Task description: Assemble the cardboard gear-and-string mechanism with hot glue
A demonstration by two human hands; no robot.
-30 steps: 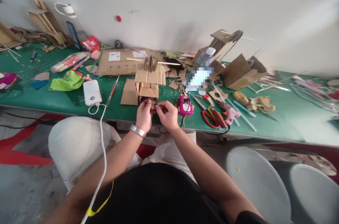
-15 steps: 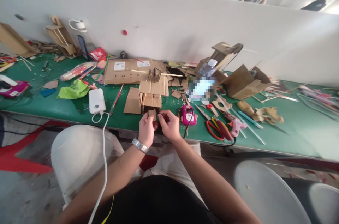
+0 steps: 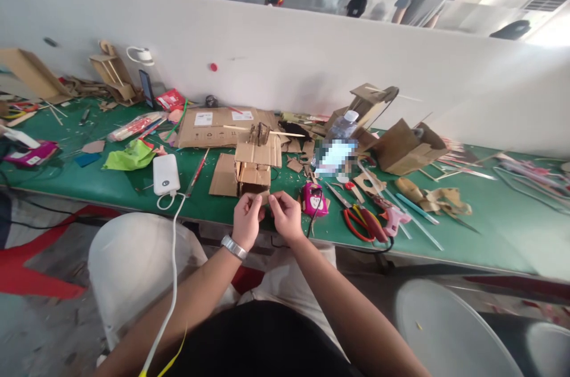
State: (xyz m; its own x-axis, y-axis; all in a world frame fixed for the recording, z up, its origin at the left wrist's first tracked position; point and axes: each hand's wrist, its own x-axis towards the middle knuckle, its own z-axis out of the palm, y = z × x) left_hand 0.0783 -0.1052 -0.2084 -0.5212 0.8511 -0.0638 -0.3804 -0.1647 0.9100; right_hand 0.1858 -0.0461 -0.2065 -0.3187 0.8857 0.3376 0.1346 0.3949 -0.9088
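Observation:
Between both hands is a small piece of cardboard [image 3: 264, 196], pinched at its two ends near the table's front edge. My left hand [image 3: 247, 219], with a silver watch on its wrist, closes thumb and fingers on one end. My right hand [image 3: 286, 216] grips the other end between thumb and fingers. Just beyond them stands a cardboard model [image 3: 256, 157] with an open, dark front and a wooden stick [image 3: 288, 134] crossing its top. Part of the small piece is hidden by my fingers.
A white power bank [image 3: 165, 174] with a cable lies at left. A purple power socket [image 3: 314, 199], scissors [image 3: 357, 227] and a pink glue gun [image 3: 395, 216] are at right. Behind stand a water bottle [image 3: 344, 126] and a cardboard box [image 3: 407, 148]. A person [image 3: 423, 0] is beyond the partition.
The small cardboard piece has turned from upright to nearly level, and my right thumb and fingers now hold its end. The whole view has shifted slightly with my head.

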